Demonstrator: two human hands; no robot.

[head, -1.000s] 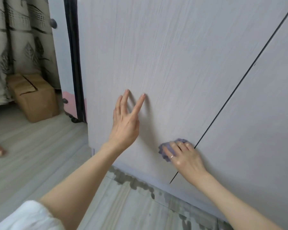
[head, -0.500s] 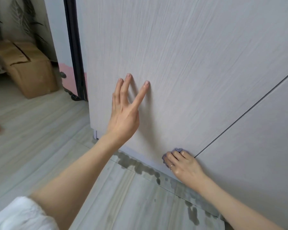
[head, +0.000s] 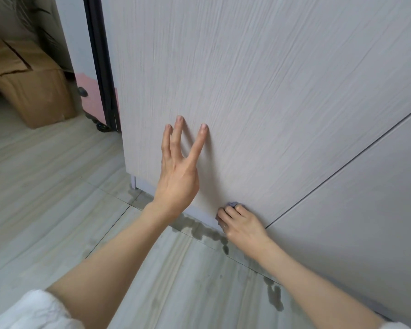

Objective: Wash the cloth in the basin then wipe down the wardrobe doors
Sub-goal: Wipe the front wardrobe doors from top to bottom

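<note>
Now on the wiping step: right hand (head: 243, 225) clamps the cloth (head: 231, 204) against the left wardrobe door (head: 259, 91) at its bottom edge, left hand (head: 178, 172) braced there, fingers spread. Next, I judge, comes the neighbouring door (head: 365, 222).

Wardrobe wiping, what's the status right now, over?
Left hand braced, fingertips on wardrobe door. Right hand presses purple cloth at door's bottom edge. Nothing in the way.

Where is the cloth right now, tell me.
In the head view, lower centre-right: the cloth is under the right hand, pressed against the bottom edge of the wardrobe door, left of the door gap.
</note>
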